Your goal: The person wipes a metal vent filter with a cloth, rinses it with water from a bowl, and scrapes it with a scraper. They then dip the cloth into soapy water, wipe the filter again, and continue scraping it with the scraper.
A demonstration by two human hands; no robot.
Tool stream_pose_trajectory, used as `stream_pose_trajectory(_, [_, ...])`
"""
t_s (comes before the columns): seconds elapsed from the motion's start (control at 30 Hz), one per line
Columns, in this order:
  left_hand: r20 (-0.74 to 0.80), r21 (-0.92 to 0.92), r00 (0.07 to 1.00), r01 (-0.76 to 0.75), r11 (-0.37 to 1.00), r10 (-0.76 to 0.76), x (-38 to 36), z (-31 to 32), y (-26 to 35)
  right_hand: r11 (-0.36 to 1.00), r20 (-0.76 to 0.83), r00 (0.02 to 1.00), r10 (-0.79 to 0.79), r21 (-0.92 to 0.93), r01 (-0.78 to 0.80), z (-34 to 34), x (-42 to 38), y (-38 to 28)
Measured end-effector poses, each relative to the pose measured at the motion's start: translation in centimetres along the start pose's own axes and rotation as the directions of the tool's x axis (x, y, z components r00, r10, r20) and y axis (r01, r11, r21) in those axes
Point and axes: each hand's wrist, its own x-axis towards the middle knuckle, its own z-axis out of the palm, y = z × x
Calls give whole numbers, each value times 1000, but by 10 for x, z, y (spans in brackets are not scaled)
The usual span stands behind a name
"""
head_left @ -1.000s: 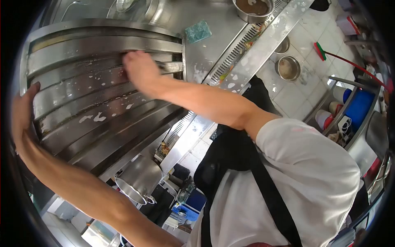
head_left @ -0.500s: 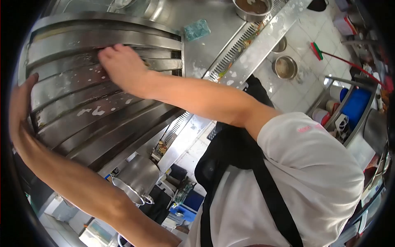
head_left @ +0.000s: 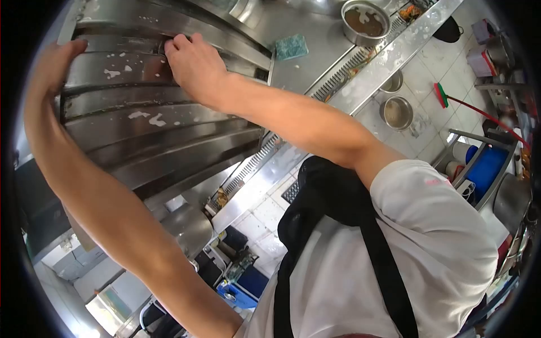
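Note:
A large slatted stainless steel panel (head_left: 121, 96) fills the upper left, with white suds and wet streaks on its slats. My left hand (head_left: 59, 65) is wrapped round the panel's left edge, its thumb on the front side and its other fingers largely hidden. Against one of the upper slats rests my right hand (head_left: 194, 65), closed, with its fingertips curled toward the metal. Whatever lies under those fingers is hidden. A green scouring pad (head_left: 291, 47) lies on the steel counter (head_left: 301, 70), to the right of the panel.
A pot of brownish liquid (head_left: 366, 22) stands near the grated drain channel (head_left: 332, 84). Another metal pot (head_left: 397, 112) is on the tiled floor, near a red-handled brush (head_left: 441, 96). A shelf with a blue container (head_left: 487, 169) stands at right. A large steel pot (head_left: 189, 228) sits below the panel.
The view has shifted, so the panel and both hands appear higher. My right hand has moved slightly rightward along the slats relative to the suds. My left hand still holds the edge.

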Motion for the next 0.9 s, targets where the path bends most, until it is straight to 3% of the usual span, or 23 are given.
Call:
stream_pose_trajectory(0.1, [-32,95,999,-39,995,42,-3,-6,12,998,100,995,12,-58,-6,-20,3,2])
stream_pose_trajectory(0.17, [13,15,1000,-19,1000,19,3,-6,8,995,50,994,97,4,-97,-12,-2,9])
stream_pose_trajectory(0.3, [-46,-45,998,-36,998,34,5,2,4,997,40,997,59,50,-61,-12,-13,32])
stream_pose_trajectory(0.37, [-43,-1,998,-45,999,45,4,1,7,981,-105,994,30,193,-9,-18,-23,29])
stream_pose_trajectory(0.47, [-34,-59,998,-47,997,45,-1,0,12,934,-35,992,118,344,-99,-28,-27,23])
stream_pose_trajectory(0.6, [-86,-95,996,-11,995,2,-12,0,23,922,3,997,81,379,-76,-26,-16,34])
stream_pose_trajectory(0.67, [-54,-132,999,-13,991,6,-10,1,20,930,-158,985,-73,347,124,-24,-13,39])
stream_pose_trajectory(0.8, [-53,-165,998,-38,986,30,-11,1,19,905,-186,982,-43,408,117,-24,-4,38])
stream_pose_trajectory(0.9, [-101,-63,994,-55,996,49,-13,1,22,914,-177,983,44,405,32,-24,-3,31])
